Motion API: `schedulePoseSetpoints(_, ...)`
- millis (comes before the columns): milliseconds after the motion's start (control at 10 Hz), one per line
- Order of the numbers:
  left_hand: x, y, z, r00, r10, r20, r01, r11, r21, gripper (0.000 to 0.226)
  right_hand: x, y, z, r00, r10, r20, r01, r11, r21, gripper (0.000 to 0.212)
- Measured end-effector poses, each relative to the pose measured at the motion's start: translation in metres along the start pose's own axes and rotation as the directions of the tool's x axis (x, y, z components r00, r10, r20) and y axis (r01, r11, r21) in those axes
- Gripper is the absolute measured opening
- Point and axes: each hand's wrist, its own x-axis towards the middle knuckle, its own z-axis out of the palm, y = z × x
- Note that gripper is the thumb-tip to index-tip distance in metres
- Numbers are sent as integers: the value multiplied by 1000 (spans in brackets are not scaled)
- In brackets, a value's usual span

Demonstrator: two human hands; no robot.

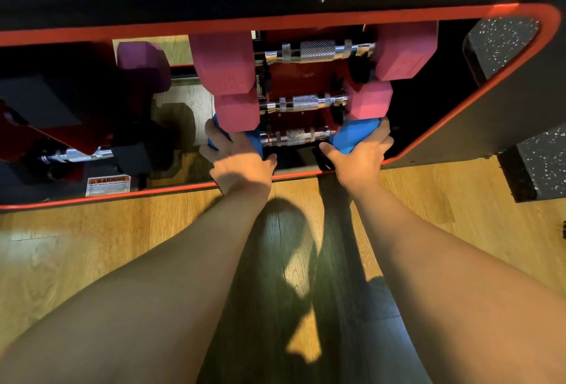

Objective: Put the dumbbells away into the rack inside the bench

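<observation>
There is one view only, from a wide-angle camera worn on the head. It looks steeply down and forward, along both forearms, at the near red edge of the bench (pixel 275 176) and the wooden floor (pixel 92 246). It sits close, and straight lines bow toward the picture's edges.

A gym: dumbbells (pixel 306 102) racked inside a red-rimmed bench (pixel 275 20), speckled rubber blocks (pixel 502 43) and wood floor (pixel 61 246).

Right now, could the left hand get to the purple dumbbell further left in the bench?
Probably yes, once it lets go. The left hand grips the blue dumbbell with the right hand. The purple dumbbell sits open to view, with nothing visible between.
</observation>
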Motion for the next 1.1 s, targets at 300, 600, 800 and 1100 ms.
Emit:
schedulePoseSetpoints(300, 7, 1, 10, 999, 12, 53, -14, 999, 34, 100, 1, -3, -2, 1000, 29, 11, -29, 1000, -10, 123)
schedulePoseSetpoints(600, -1, 0, 0, 997, 69, -16, -69, 997, 22, 95, 2, -3, -1, 999, 38, 8, -38, 999, -32, 124)
schedulePoseSetpoints(800, -8, 5, -22, 997, 79, 7, -80, 997, 25, 103, 1, -8, -3, 997, 72, 16, -71, 996, -59, 123)
schedulePoseSetpoints(1100, -32, -20, -85, 948, 164, 271, -112, 974, -196, 73, -29, -38, -34, 966, 191, 174, -164, 973, -160, 116)
